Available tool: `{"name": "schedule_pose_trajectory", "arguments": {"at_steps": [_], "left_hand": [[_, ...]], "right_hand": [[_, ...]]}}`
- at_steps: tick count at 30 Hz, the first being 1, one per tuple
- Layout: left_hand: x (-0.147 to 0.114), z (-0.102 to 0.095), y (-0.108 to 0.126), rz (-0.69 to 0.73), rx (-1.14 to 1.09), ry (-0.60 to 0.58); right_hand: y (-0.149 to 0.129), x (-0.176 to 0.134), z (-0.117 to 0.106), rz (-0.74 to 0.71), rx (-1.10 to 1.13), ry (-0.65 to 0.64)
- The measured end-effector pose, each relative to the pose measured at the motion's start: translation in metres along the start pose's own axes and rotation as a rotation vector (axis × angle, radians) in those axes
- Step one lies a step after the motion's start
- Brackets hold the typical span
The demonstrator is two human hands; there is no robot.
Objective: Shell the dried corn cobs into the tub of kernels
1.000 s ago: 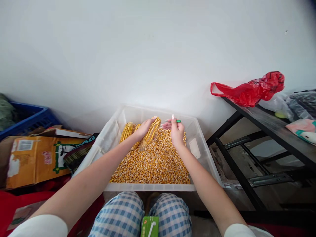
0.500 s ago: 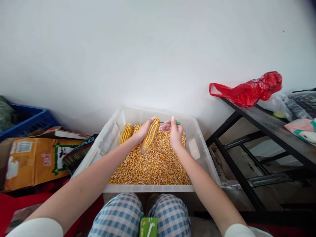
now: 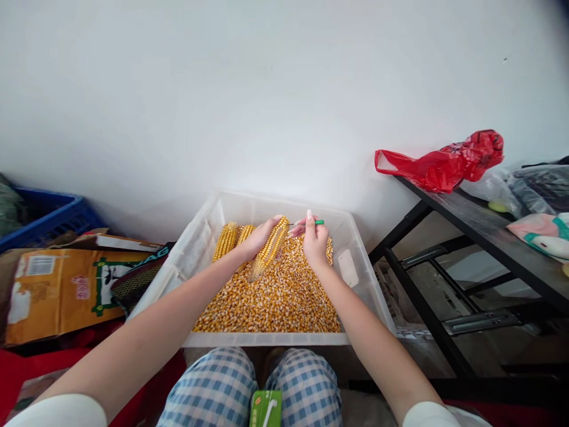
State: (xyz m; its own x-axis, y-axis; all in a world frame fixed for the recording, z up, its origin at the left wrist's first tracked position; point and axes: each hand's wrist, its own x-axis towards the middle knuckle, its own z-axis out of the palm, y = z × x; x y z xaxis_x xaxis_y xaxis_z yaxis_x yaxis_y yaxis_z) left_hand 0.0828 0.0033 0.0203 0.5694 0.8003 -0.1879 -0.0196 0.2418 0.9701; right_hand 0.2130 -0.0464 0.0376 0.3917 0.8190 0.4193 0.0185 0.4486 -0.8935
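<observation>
Since only the head view is given, all of this is from there. L grip (image 3: pixel 260 238), mid-frame, is closed round a corn ear (image 3: pixel 272 243) slanting over the bin; the hand hides the ear's L side. R grip (image 3: pixel 315 236), just R of centre, is pinching a thin tool (image 3: pixel 319 222) w/ green handle; thumb's up, other fingers partly hidden. Shaft runs L to the ear's upper end; tip's too small to see, so can't tell if touching.

Clear plastic bin (image 3: pixel 267 339) fills centre/lower centre, loose kernels (image 3: pixel 275 302) inside. L forearm blocks part of its L wall, R forearm its lower R corner. Other ears (image 3: pixel 226 240) lie L of the hand, partly covered.

Far L: blue crate (image 3: pixel 48 216), cut off by frame edge, torn cardboard box (image 3: pixel 66 290) below it, dark mesh bag (image 3: pixel 144 276) beside, lettering part-hidden. R: black-framed worktop (image 3: pixel 493 231), cut off, w/ red plastic bag (image 3: pixel 444 163) + misc. bags. Btm centre: green box (image 3: pixel 265 409) b/w the knees, lower end cut off.

Count: 2 hands, 3 ears visible (1 held, 2 lying), 1 tool, 1 bin, 1 crate, 1 red bag, 1 green box; kernels too many to count.
</observation>
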Motion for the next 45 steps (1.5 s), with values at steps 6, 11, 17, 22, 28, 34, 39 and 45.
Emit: {"name": "schedule_pose_trajectory", "arguments": {"at_steps": [6, 11, 17, 22, 28, 34, 39, 45], "left_hand": [[-0.001, 0.005, 0.0, -0.001, -0.026, 0.003], [-0.005, 0.007, 0.001, -0.004, -0.029, -0.038], [-0.007, 0.009, 0.003, 0.002, 0.028, -0.027], [-0.011, 0.013, 0.006, -0.017, -0.016, -0.095], [-0.011, 0.015, 0.006, -0.022, -0.097, -0.109], [-0.009, 0.015, 0.005, 0.038, -0.141, -0.076], [-0.011, 0.016, 0.008, 0.008, -0.139, -0.064], [-0.011, 0.015, 0.011, -0.032, -0.139, -0.089]], "right_hand": [[-0.001, -0.004, 0.003, -0.043, -0.043, 0.034], [-0.006, -0.002, 0.002, 0.006, 0.004, 0.066], [-0.008, -0.003, -0.001, -0.042, -0.068, 0.014], [-0.001, 0.011, -0.009, 0.196, 0.141, 0.058], [-0.003, 0.017, -0.012, 0.253, 0.274, 0.137], [-0.017, 0.001, -0.002, -0.014, 0.076, 0.025], [-0.019, -0.003, -0.003, -0.07, -0.021, -0.01], [-0.015, -0.005, -0.004, -0.143, -0.102, -0.058]]}}
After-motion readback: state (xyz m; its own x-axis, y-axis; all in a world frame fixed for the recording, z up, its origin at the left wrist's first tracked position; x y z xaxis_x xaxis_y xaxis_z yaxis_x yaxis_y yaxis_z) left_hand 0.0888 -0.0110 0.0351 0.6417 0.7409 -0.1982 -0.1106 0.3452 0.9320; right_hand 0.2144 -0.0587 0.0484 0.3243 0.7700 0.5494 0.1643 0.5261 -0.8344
